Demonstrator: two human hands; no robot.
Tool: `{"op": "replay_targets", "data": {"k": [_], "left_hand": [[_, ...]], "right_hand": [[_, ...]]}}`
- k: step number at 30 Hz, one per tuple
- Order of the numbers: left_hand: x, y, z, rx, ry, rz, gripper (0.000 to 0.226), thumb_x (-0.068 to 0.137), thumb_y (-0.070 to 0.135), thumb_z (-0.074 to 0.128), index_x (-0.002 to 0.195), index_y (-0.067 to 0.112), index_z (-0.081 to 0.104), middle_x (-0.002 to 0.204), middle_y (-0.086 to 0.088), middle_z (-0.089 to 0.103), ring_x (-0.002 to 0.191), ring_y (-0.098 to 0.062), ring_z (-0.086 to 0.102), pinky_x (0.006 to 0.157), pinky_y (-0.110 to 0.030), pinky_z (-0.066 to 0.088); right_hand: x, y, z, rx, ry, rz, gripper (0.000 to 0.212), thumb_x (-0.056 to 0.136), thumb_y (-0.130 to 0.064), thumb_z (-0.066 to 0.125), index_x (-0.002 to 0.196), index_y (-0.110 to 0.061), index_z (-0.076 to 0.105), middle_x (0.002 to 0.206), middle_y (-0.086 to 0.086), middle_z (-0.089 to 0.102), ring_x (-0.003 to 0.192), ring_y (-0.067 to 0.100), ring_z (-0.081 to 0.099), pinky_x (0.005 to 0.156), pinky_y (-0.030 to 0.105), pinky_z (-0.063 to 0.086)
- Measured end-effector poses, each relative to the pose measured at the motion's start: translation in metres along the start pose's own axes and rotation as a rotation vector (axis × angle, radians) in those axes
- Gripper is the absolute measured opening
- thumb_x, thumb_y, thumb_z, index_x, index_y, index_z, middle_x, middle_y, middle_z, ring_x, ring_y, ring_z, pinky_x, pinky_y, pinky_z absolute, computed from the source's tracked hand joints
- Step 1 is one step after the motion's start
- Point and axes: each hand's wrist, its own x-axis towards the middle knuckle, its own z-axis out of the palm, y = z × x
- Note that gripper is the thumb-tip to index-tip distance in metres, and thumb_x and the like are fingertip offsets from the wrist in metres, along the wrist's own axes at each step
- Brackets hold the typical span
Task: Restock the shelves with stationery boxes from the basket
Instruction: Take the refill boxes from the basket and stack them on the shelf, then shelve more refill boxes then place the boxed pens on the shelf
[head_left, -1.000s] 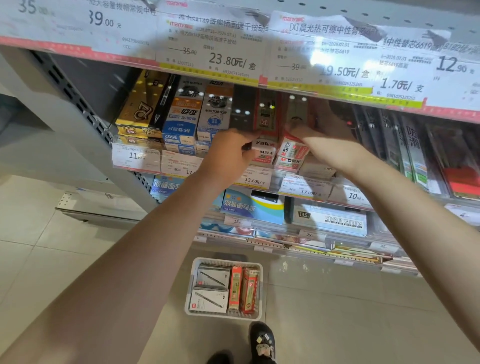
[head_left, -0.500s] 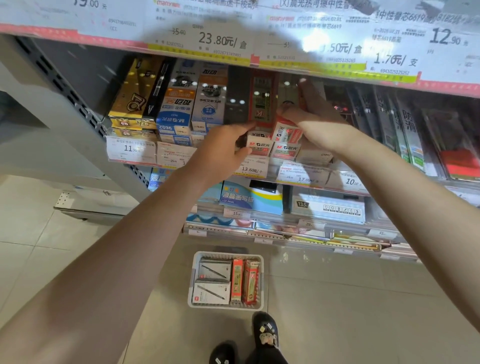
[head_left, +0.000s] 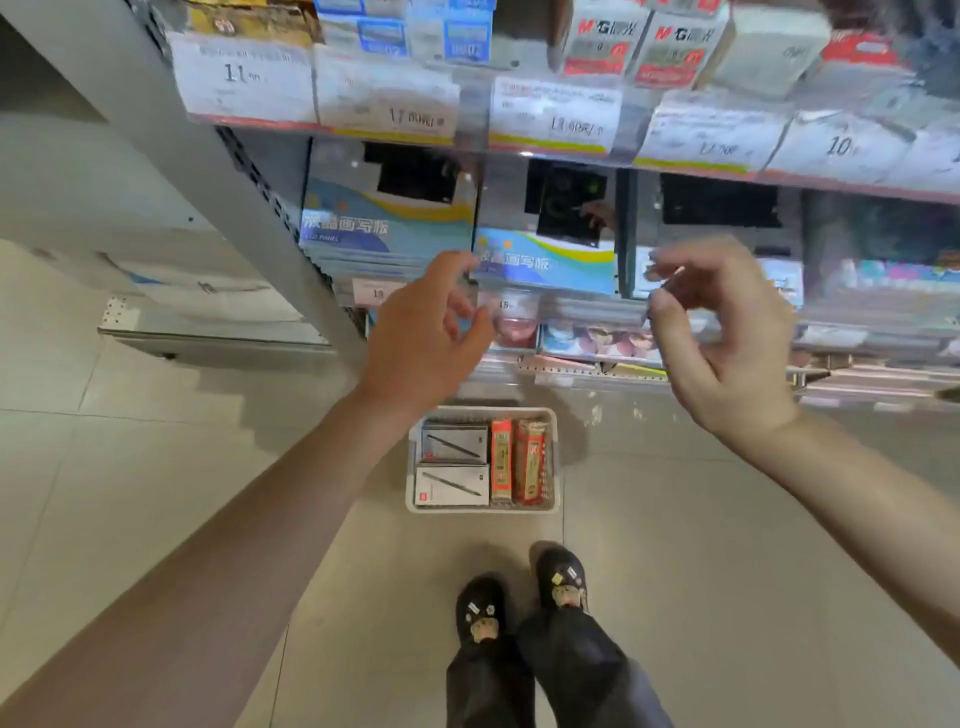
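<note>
A white basket (head_left: 555, 457) stands on the floor below the shelves. It holds two grey-white pen boxes (head_left: 453, 467) on its left and two upright red-orange boxes (head_left: 519, 460) on its right. My left hand (head_left: 423, 332) hangs in the air above the basket, fingers apart, holding nothing. My right hand (head_left: 727, 332) hangs at the same height to the right, fingers loosely curled and empty. Red-and-white stationery boxes (head_left: 639, 47) stand on the upper shelf at the top edge of the view.
Price labels (head_left: 553, 117) line the shelf edge. Blue drawing-board boxes (head_left: 540, 260) fill the shelf behind my hands. A grey shelf upright (head_left: 218, 171) slants at the left. My two feet (head_left: 519, 603) stand on the tiled floor just before the basket.
Both hands have left the red-and-white boxes on the upper shelf and dropped down toward the basket, empty. The view has tilted down to the floor.
</note>
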Motion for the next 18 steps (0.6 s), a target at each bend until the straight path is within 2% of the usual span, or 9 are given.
{"op": "replay_targets", "data": {"k": [3,5,7,9,11,12,15,18], "left_hand": [[-0.030,-0.050,0.035,-0.033,-0.011,-0.132,0.036,0.079,0.027,0.060,0.113,0.013,0.057,0.064,0.014,0.054,0.054,-0.004,0.052,0.062,-0.030,0.049],[-0.049,-0.084,0.063,-0.025,-0.008,-0.184,0.036,0.078,0.028,0.060,0.109,0.011,0.060,0.061,0.012,0.056,0.053,-0.008,0.053,0.063,-0.027,0.048],[-0.068,-0.119,0.097,0.004,-0.026,-0.253,0.029,0.080,0.022,0.065,0.106,0.009,0.062,0.063,0.003,0.060,0.056,-0.016,0.057,0.065,-0.027,0.047],[-0.085,-0.153,0.137,0.029,-0.070,-0.338,0.024,0.080,0.018,0.067,0.101,0.009,0.062,0.066,-0.003,0.065,0.061,-0.018,0.060,0.067,-0.028,0.048],[-0.097,-0.187,0.175,0.086,-0.147,-0.392,0.025,0.080,0.022,0.067,0.102,0.011,0.062,0.073,-0.005,0.068,0.070,-0.019,0.062,0.070,-0.029,0.048],[-0.101,-0.204,0.194,0.087,-0.190,-0.415,0.028,0.080,0.024,0.066,0.105,0.012,0.061,0.077,-0.005,0.068,0.077,-0.020,0.063,0.073,-0.030,0.048],[-0.104,-0.251,0.244,0.101,-0.282,-0.407,0.033,0.081,0.026,0.066,0.111,0.014,0.059,0.085,-0.003,0.059,0.088,-0.020,0.059,0.075,-0.029,0.045],[-0.098,-0.290,0.288,0.157,-0.327,-0.357,0.039,0.079,0.029,0.068,0.114,0.012,0.060,0.087,-0.002,0.054,0.092,-0.022,0.053,0.080,-0.035,0.046]], "right_hand": [[-0.061,0.035,0.033,-0.040,-0.161,0.082,0.013,0.091,-0.018,0.046,0.102,-0.018,0.052,0.075,0.002,0.057,0.063,0.012,0.053,0.061,0.027,0.047],[-0.098,0.067,0.059,-0.069,-0.262,0.189,0.013,0.090,-0.021,0.045,0.100,-0.021,0.054,0.068,-0.012,0.052,0.062,0.004,0.052,0.057,0.016,0.043],[-0.131,0.106,0.088,-0.118,-0.367,0.328,0.013,0.090,-0.020,0.048,0.098,-0.020,0.059,0.070,-0.025,0.048,0.063,-0.004,0.055,0.054,0.008,0.038],[-0.165,0.149,0.119,-0.204,-0.501,0.465,0.012,0.090,-0.016,0.051,0.097,-0.020,0.060,0.073,-0.018,0.053,0.061,0.001,0.055,0.054,0.013,0.044],[-0.189,0.190,0.147,-0.249,-0.578,0.560,0.016,0.088,-0.012,0.052,0.101,-0.014,0.061,0.080,-0.003,0.059,0.064,0.009,0.056,0.061,0.031,0.051],[-0.199,0.210,0.161,-0.265,-0.592,0.567,0.018,0.086,-0.011,0.052,0.101,-0.011,0.063,0.082,0.001,0.060,0.065,0.016,0.056,0.063,0.035,0.051],[-0.219,0.264,0.203,-0.343,-0.619,0.555,0.020,0.085,-0.015,0.053,0.102,-0.010,0.062,0.090,0.007,0.064,0.073,0.019,0.058,0.066,0.035,0.052],[-0.233,0.307,0.239,-0.398,-0.651,0.588,0.028,0.086,-0.020,0.054,0.113,-0.011,0.058,0.105,0.010,0.062,0.089,0.024,0.060,0.071,0.031,0.049]]}}
